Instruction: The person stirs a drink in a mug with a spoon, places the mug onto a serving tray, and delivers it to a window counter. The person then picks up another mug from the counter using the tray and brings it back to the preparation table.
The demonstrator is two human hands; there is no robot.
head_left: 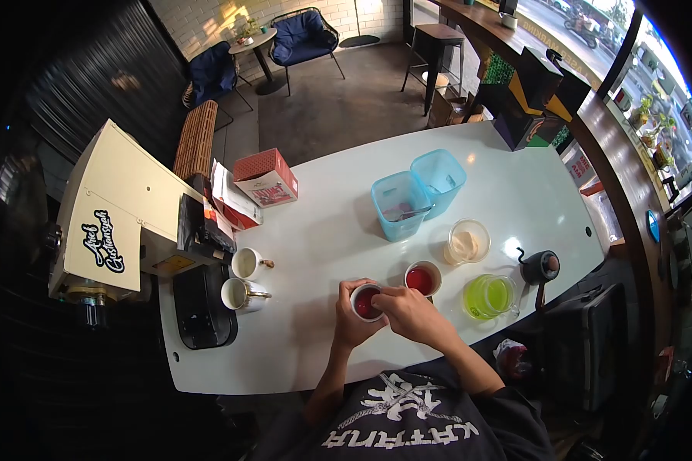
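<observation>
My left hand [349,324] is wrapped around a small white cup [367,301] of dark red liquid near the table's front edge. Over the right side of its rim, my right hand [414,313] has its fingers pinched together; whatever they hold, if anything, is hidden. Just beyond that hand stands a second cup [423,278], also with red liquid inside. To its right are a clear plastic cup [467,243] with something beige in it and a glass jug [488,297] of bright green liquid.
Two light-blue containers [401,207] stand mid-table, a spoon-like handle resting in one. Two white mugs [244,295] sit left beside a cream machine [119,207] and black tray [200,311]. A red-white box [266,178] stands behind; a dark small kettle [542,266] is right.
</observation>
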